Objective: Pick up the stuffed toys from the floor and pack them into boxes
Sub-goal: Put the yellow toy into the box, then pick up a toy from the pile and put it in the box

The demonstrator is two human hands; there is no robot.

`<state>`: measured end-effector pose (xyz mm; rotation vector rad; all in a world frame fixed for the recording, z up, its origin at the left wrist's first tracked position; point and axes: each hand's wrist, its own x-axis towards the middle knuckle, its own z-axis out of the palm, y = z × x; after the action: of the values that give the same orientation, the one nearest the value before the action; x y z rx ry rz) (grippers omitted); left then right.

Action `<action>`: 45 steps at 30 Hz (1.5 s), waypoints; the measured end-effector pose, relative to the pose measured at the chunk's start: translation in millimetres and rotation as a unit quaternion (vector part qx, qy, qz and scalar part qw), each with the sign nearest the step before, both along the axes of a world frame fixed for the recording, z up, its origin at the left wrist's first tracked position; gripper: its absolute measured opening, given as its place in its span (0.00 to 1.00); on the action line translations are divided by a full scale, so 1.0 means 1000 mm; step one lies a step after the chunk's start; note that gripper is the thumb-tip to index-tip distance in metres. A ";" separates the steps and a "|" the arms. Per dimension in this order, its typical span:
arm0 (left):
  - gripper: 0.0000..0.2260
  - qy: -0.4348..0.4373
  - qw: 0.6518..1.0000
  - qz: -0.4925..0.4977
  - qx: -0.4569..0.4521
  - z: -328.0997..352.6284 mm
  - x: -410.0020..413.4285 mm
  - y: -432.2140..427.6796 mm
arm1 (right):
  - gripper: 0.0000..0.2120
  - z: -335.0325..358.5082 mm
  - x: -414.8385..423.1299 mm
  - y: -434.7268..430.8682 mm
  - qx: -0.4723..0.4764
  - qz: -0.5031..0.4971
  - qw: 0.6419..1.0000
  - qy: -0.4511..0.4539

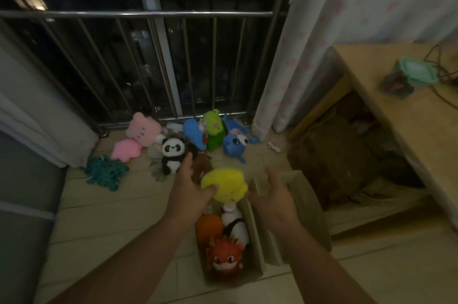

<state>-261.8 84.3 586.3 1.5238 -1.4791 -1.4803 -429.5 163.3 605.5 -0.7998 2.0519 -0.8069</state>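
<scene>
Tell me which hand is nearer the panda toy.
Left. The left hand reaches just beside the panda toy; the right hand is farther off, beyond the yellow toy, by the box.

Toys [224, 258] in box [233, 277]; pile [172, 152] bhd.

Tiled floor [111, 217]: stuffed toys [172, 152], open box [231, 279].

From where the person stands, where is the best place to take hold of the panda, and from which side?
Probably round the head of the panda, from above and the near side. It sits upright facing the person, its head uppermost and free, while a brown toy lies close against its body. The left hand is the nearer one.
</scene>
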 end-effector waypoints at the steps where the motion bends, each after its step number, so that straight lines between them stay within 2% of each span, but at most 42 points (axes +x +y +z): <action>1: 0.41 -0.010 1.000 -0.008 0.000 0.005 0.003 0.004 | 0.37 0.005 0.000 0.004 0.004 0.004 1.000 0.000; 5: 0.33 0.009 1.000 -0.026 0.008 0.031 0.010 0.015 | 0.31 0.023 0.003 0.016 0.000 0.012 1.000 0.011; 20: 0.22 0.012 1.000 -0.029 -0.005 0.086 0.044 0.004 | 0.23 0.077 0.032 0.006 -0.042 0.028 0.999 0.010; 24: 0.21 0.016 1.000 -0.021 -0.010 0.118 0.071 -0.002 | 0.22 0.106 0.055 0.002 -0.051 0.034 0.998 -0.011; 29: 0.23 0.005 0.999 -0.011 -0.031 0.153 0.106 -0.026 | 0.21 0.137 0.089 -0.021 -0.086 0.036 0.996 0.017; 36: 0.21 0.010 0.998 -0.029 -0.057 0.159 0.163 -0.066 | 0.25 0.149 0.137 -0.062 -0.113 0.028 0.993 0.024; 45: 0.20 -0.001 0.999 -0.001 -0.043 0.144 0.209 -0.123 | 0.22 0.133 0.175 -0.111 -0.093 0.037 0.995 -0.012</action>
<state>-53.1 -39.0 730.5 1.4742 -1.5269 -1.3990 -254.2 52.1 739.0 -0.9579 1.9334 -0.9711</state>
